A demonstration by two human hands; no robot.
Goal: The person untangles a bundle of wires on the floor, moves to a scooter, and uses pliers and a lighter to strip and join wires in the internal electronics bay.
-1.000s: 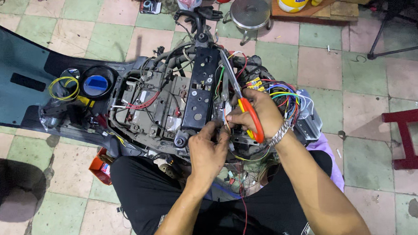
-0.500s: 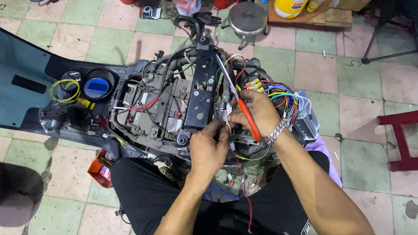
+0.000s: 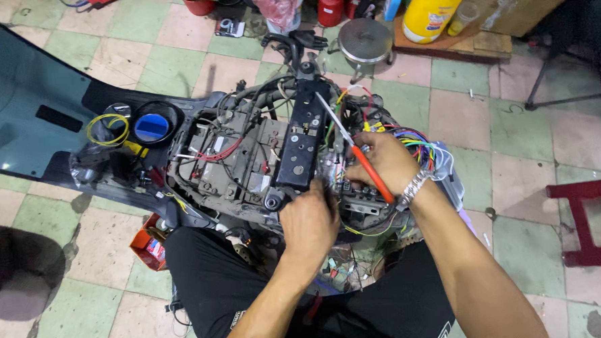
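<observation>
Both hands have barely shifted since the earlier frame; the right hand (image 3: 384,160) grips an orange-handled screwdriver (image 3: 356,154), its long axis running up-left toward the black bracket (image 3: 302,136); the left hand (image 3: 309,219), curled on wires, sits just below-left of it over the exposed scooter frame (image 3: 226,159).

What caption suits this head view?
Both hands, left hand and right hand gripping a screwdriver, work inside an opened scooter.
</observation>
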